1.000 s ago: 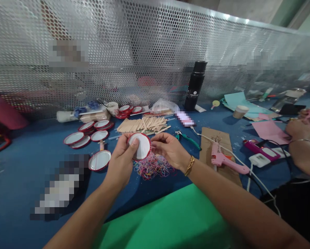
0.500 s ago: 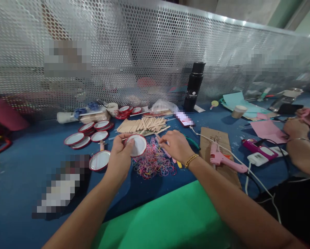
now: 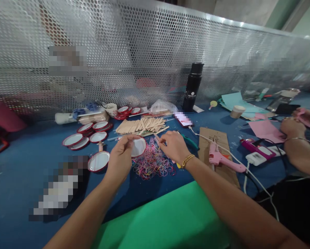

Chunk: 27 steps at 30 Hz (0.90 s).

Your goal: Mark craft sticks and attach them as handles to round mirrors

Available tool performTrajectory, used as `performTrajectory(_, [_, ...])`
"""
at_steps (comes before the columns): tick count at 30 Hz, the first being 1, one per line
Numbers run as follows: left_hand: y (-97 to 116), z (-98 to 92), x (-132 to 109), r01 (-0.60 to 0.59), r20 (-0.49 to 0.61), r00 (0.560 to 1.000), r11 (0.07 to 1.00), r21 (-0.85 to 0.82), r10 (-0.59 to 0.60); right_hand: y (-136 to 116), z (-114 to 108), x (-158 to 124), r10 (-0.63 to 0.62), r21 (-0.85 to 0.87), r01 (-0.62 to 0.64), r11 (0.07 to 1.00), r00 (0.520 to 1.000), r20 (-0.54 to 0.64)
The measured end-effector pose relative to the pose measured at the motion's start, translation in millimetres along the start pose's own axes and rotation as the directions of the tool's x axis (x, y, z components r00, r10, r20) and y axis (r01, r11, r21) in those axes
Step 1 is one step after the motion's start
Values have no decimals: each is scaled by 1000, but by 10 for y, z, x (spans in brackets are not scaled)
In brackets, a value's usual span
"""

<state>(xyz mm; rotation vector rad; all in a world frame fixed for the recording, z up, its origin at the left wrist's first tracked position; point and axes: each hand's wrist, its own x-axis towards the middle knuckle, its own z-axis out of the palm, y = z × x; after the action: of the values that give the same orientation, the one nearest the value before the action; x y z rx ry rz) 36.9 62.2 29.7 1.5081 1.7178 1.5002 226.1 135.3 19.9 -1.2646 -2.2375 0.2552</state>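
Left hand [image 3: 119, 156] pinches red-rimmed disc [image 3: 139, 147] — right hand [image 3: 175, 146] half-curled beside rubber bands [image 3: 152, 163], hold unclear

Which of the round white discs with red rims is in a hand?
The round white red-rimmed disc gripped in the left hand, nearest the multicoloured rubber bands; the others lie, some stacked, on the blue tabletop.

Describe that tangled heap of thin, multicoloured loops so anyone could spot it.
On the blue tabletop, find the left hand holding a round, white, red-rimmed disc. To its right lies the tangled heap of thin, multicoloured loops, unlike the straight, pale wooden sticks behind.
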Motion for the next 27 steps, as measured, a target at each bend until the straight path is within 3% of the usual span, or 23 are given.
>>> performTrajectory(3, [-6, -29, 14, -56, 15, 998, 996, 69, 55, -21, -60, -17, 1, 324, 27, 946, 996, -88])
performTrajectory(7, [34, -31, -5, -139, 81, 989, 976, 169, 127, -85, -75, -41, 40, 644, -22, 764, 999, -14])
performTrajectory(13, [53, 15, -69, -291, 239, 941, 933, 214, 238, -126, 17, -54, -9, 703, -2, 711, 1000, 12])
performTrajectory(17, [15, 17, -54, -310, 252, 933, 929, 205, 256, -133, 16, -65, -44, 740, -17, 673, 997, 64])
performTrajectory(20, [33, 25, -50, -250, 206, 954, 959, 136, 219, -125, 12, -64, -64, 752, -8, 659, 996, 67])
performTrajectory(25, [83, 46, -61, 24, 163, 987, 997, -78, -11, -115, 5, -53, -67, 756, 27, 654, 998, 22])
performTrajectory(27, [75, 35, -45, 92, 125, 989, 986, -141, -74, -137, -30, -61, -105, 804, 53, 592, 994, 12])
